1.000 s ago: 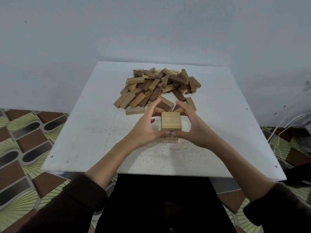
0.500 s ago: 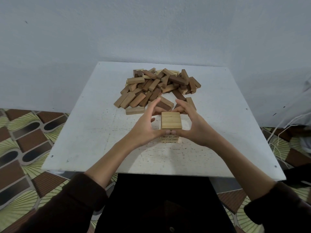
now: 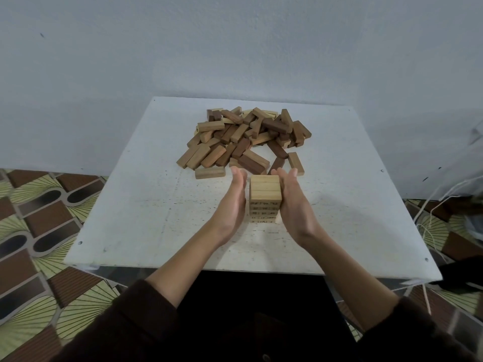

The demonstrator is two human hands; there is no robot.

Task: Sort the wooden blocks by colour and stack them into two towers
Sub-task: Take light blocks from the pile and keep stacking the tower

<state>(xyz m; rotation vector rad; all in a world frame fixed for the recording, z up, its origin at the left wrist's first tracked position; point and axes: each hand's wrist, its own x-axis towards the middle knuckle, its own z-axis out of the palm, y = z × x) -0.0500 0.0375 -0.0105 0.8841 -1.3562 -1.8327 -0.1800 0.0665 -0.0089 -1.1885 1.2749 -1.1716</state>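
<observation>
A short tower of light wooden blocks (image 3: 265,197) stands on the white table (image 3: 130,205), several layers high, with three blocks side by side on top. My left hand (image 3: 232,205) lies flat along the tower's left face, fingers straight. On the tower's right face my right hand (image 3: 294,205) lies flat, fingers straight. Behind the tower is a loose pile of mixed light and dark brown blocks (image 3: 243,139). No dark tower is in view.
A single light block (image 3: 210,172) lies just left of my left fingertips, and another light one (image 3: 296,163) lies beyond my right fingertips. The table stands against a pale wall. White cords (image 3: 428,218) hang past its right edge over a patterned floor.
Both hands have gone from cupping the tower's front with thumbs and curled fingers to lying flat against its left and right sides. The tower stays in place.
</observation>
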